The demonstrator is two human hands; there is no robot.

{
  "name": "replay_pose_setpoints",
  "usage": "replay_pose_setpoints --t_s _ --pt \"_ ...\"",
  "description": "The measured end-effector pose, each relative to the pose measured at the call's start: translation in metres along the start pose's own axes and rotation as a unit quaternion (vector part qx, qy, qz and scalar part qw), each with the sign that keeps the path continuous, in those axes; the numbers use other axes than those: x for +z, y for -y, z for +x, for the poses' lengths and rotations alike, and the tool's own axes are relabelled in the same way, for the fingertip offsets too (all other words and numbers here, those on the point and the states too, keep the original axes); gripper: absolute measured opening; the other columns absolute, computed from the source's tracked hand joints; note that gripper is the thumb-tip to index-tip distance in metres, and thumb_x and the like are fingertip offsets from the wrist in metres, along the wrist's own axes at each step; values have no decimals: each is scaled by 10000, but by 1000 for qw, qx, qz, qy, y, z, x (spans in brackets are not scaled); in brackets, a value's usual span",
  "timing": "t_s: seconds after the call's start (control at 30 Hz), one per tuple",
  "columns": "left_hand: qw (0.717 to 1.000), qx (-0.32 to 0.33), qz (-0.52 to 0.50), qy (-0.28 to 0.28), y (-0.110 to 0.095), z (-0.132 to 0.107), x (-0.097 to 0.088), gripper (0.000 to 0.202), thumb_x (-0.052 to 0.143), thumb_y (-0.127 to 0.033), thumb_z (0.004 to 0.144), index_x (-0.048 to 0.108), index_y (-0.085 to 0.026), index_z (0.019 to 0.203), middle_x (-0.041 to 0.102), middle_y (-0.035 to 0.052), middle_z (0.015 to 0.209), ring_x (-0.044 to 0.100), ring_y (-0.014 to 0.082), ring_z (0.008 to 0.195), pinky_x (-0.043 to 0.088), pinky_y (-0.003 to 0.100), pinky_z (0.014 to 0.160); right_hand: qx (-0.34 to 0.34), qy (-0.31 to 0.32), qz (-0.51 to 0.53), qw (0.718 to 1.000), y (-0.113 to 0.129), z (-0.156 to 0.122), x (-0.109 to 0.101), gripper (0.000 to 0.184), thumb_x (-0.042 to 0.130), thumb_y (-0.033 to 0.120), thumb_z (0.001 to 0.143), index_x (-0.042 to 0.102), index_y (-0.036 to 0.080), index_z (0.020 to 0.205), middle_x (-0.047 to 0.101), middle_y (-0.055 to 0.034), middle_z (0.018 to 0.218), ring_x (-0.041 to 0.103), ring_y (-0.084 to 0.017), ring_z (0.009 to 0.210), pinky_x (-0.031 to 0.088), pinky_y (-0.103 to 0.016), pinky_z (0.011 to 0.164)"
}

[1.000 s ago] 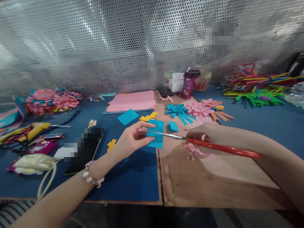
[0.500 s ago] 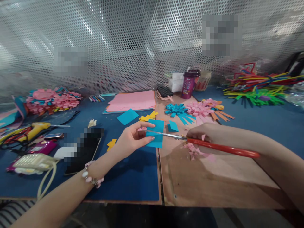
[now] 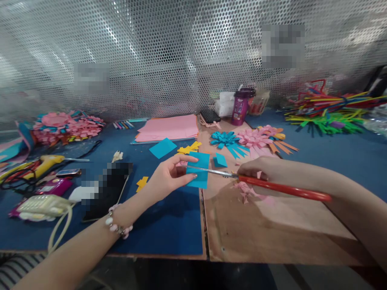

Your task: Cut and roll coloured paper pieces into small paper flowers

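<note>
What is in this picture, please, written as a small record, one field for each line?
Left hand: holds blue paper at its left side
Right hand: holds red-handled scissors
Blade: across the blue paper, tip toward the left hand; cut depth cannot be told
Near the hands: small creased blue piece, yellow strips
Beyond the right hand: blue flower, pink flower
Table back: pink sheets, purple cup
Table left: yellow glue gun

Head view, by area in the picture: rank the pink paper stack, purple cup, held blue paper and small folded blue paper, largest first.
1. Pink paper stack
2. Held blue paper and purple cup: too alike to rank; the paper is nearer the camera
3. Small folded blue paper
</note>
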State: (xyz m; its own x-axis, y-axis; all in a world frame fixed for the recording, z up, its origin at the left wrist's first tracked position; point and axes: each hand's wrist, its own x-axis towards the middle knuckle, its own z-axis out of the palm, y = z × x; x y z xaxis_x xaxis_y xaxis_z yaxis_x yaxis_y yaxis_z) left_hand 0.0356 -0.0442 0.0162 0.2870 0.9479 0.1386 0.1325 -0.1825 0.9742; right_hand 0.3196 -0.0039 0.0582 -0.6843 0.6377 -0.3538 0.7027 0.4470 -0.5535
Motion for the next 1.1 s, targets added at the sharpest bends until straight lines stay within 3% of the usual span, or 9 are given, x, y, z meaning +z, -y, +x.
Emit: replay_pose_setpoints --t_s 0.17,0.6,1.1 --pt "1000 -2 -6 4 1 0 1 356 698 -258 737 583 -196 1069 502 -3 803 439 79 648 361 192 529 -11 -17 -16 1000 -6 0 1 187 486 301 782 639 203 828 679 -5 800 626 -146 666 439 -199 534" --pt "1000 4 5 -3 0 0 -1 351 691 -244 737 582 -191 1066 535 6 835 457 81 671 382 198 565 11 -15 -28 999 15 0 -1 170 428 182 770 594 175 728 662 9 720 623 -114 652 418 -188 562" --pt "999 0 28 -18 -1 0 -2 373 687 -272 729 586 -203 1081 419 -44 662 376 74 570 333 193 498 -9 -27 -16 999 14 0 0 177 439 234 770 590 157 718 669 -23 745 638 -144 706 429 -210 594"
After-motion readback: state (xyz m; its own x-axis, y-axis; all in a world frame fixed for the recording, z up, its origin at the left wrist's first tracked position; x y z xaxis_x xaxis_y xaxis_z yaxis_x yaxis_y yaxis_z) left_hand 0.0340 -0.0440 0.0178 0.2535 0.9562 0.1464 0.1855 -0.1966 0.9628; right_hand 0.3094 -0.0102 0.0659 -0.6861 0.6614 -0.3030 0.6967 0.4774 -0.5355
